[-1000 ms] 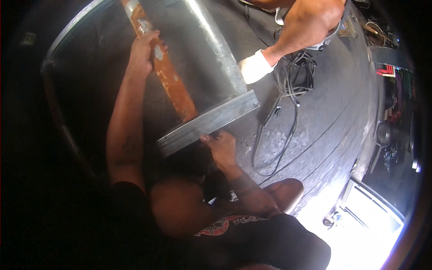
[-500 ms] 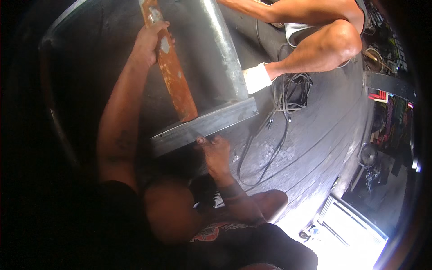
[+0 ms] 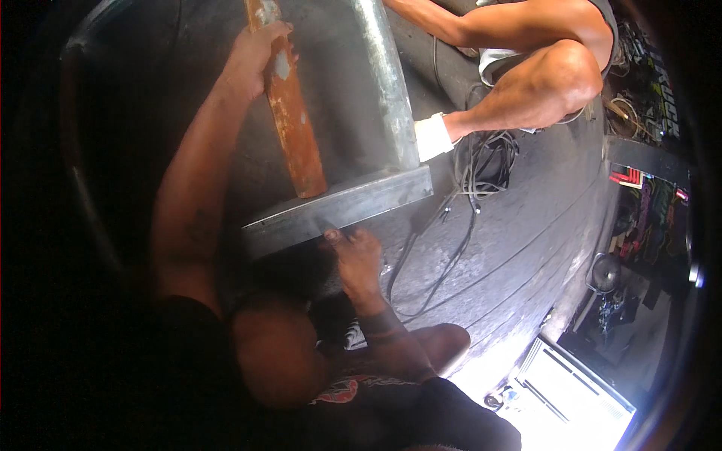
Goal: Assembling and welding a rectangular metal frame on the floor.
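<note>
My left hand [image 3: 256, 54] grips the upper part of a long rusty orange metal bar [image 3: 293, 128] that lies slanted on a grey sheet-metal piece [image 3: 342, 83]. The bar's lower end rests against a square steel tube [image 3: 338, 210] running along the sheet's near edge. My right hand [image 3: 357, 259] sits just under that tube, fingers curled and touching its lower face; I cannot tell whether it pinches anything small. A raised galvanised seam [image 3: 387, 90] runs up the sheet to the right of the bar.
Another person sits at the top right, with a bare leg [image 3: 526, 98] and a white sock [image 3: 432, 137] pressed beside the sheet. Black cables [image 3: 466, 195] trail across the dark concrete floor [image 3: 519, 248]. My knee [image 3: 444, 346] is bent below. A bright white panel [image 3: 571, 391] lies at the lower right.
My view has shifted, so the sheet and tube sit lower and more central. The other person's leg has come further into view. My hands keep their hold.
</note>
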Demonstrator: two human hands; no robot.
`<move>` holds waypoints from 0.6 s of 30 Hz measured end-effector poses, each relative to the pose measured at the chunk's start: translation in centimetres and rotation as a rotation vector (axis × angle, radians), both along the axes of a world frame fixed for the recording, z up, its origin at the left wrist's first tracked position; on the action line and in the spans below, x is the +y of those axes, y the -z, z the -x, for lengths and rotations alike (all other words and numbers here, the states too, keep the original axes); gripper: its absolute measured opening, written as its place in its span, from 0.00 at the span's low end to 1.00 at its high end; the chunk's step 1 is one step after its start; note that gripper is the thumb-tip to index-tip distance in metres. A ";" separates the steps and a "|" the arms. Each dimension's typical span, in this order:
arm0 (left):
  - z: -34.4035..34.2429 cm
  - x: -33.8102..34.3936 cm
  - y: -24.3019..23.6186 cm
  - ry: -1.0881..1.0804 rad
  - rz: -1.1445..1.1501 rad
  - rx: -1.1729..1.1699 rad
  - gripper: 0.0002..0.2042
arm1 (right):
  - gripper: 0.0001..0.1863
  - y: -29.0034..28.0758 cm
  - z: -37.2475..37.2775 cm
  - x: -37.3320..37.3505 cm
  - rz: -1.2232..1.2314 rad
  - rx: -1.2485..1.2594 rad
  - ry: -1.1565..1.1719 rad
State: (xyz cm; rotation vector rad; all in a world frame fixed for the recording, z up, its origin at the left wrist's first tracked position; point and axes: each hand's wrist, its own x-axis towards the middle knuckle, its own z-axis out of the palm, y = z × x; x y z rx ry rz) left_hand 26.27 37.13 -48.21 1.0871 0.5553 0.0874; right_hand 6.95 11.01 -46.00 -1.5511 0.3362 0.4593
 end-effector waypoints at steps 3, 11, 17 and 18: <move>-0.3 0.2 -0.2 -0.015 0.076 -0.002 0.21 | 0.11 0.1 -0.7 0.0 -0.062 0.038 0.062; -0.9 1.3 -0.4 -0.049 0.120 0.061 0.18 | 0.12 -0.2 -1.5 0.5 -0.014 0.000 -0.003; -0.7 0.8 -0.9 -0.016 0.136 0.046 0.16 | 0.12 0.8 -1.0 0.1 -0.091 -0.011 0.029; -0.7 0.7 -1.0 -0.007 0.141 0.043 0.16 | 0.12 0.9 -1.0 0.0 -0.056 -0.002 0.029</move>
